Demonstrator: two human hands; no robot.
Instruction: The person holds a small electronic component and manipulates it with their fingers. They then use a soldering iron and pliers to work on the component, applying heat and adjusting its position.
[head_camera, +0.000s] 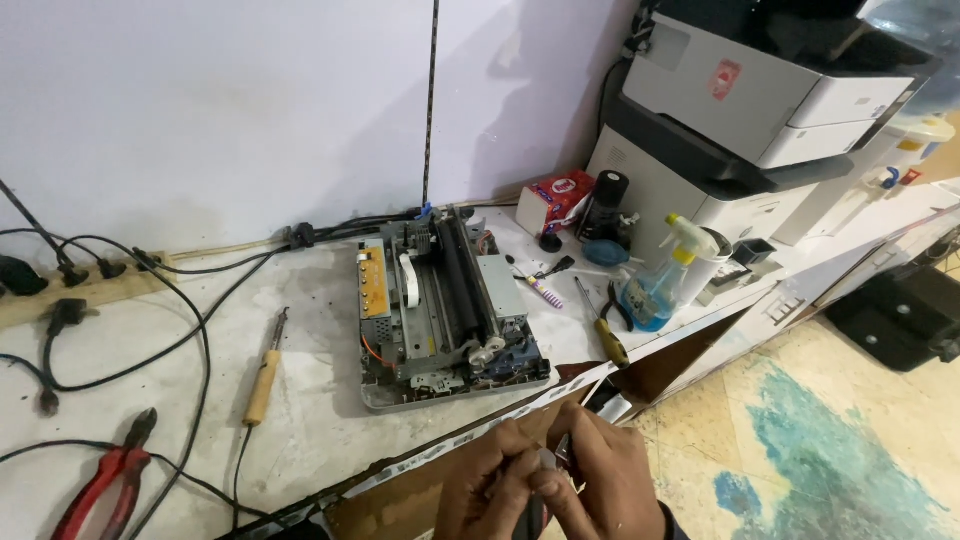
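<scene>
Fingers of both hands meet at the bottom edge of view, below the desk's (320, 420) front edge. The left hand (490, 485) and the right hand (600, 480) are each closed in a pinching grip on one small part (552, 462), pale with a dark bit showing, too hidden by the fingertips to identify. It is held in the air, not resting on anything. Just above, on the desk, sits an opened printer chassis (450, 315) with its rollers and circuit board bare. A yellow-handled screwdriver (605, 335) and a blue spray bottle (665, 275) lie to its right, a soldering iron (265, 370) and red pliers (105, 480) to its left. I judge that a loosened pinch could drop the part to the floor (800, 450), since nothing lies beneath it
</scene>
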